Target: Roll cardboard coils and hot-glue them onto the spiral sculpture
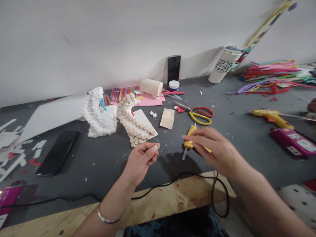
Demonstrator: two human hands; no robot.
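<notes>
"One small beige piece is where, exactly?"

"Pinched in the left hand, above the dark desk and near a curved shape covered in similar beige discs. The left grip is together, thumb and fingers clamped on the piece."

"And the right hand?"

"Its grip is clamped on a yellow glue gun, nozzle pointing away from the person, a clear glue stick jutting from the back end."

"What lies closest?"

"The curved shape lies partly over a white card. Just to its left sits a tufted white shape, a blue-green stick lying on it. Right of the card are two white bits, a beige square and scissors with one red handle and one yellow."

"Farther out?"

"Coloured sticks, pink paper and a beige roll line the back. A phone stands upright near the wall, a white-lidded jar before it; a black phone lies flat at left. At right, a lettered cup stands near a heap of pipe cleaners, and a second glue gun lies beside a purple box. A black cable snakes along the desk's front edge."
</notes>
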